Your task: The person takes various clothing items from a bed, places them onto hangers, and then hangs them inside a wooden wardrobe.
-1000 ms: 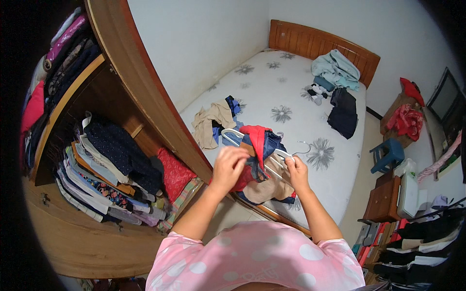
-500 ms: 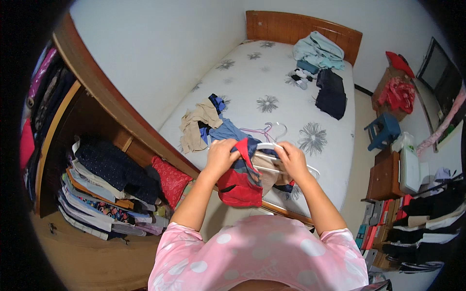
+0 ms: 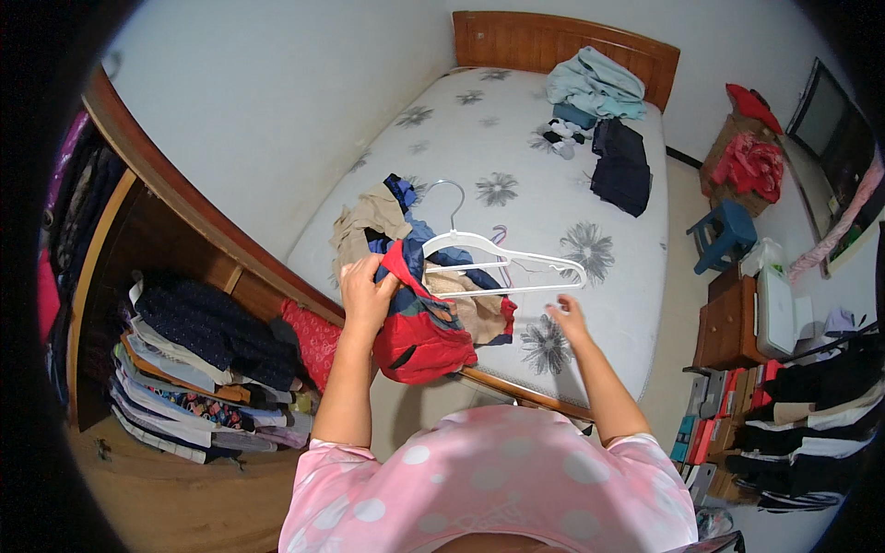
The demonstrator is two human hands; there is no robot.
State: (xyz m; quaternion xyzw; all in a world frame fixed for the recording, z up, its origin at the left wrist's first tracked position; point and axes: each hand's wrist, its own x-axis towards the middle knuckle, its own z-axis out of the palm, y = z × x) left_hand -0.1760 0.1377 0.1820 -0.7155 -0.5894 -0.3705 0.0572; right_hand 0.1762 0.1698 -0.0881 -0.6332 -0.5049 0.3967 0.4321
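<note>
A white bed [image 3: 452, 143], gray-flowered, stretches across the middle of the room, a wooden headboard [image 3: 562, 51] at its far end. At left, a wardrobe [image 3: 157, 493] stands open, clothes [image 3: 175, 401] piled inside. A person [image 3: 346, 396] in a pink, white-spotted top [image 3: 590, 461] faces the near edge of the bed. A blue stool [image 3: 724, 235] stands past the bed's right side. Pale-blue cloth [image 3: 599, 85] lies heaped near the headboard, with a dark garment [image 3: 622, 175] just beside it. At the bed's near left corner, a red-and-navy jacket [image 3: 424, 346] hangs from the person's left hand [image 3: 364, 293], its lower part in front of the bed's edge. A white hanger [image 3: 475, 241] has one end covered by the jacket; the other juts bare to the right, the metal hook toward the headboard. The left fingers are closed on the jacket's upper edge. The right hand [image 3: 572, 323] is just beside the hanger's bare end but apart from it, fingers loosely spread, holding nothing.
</note>
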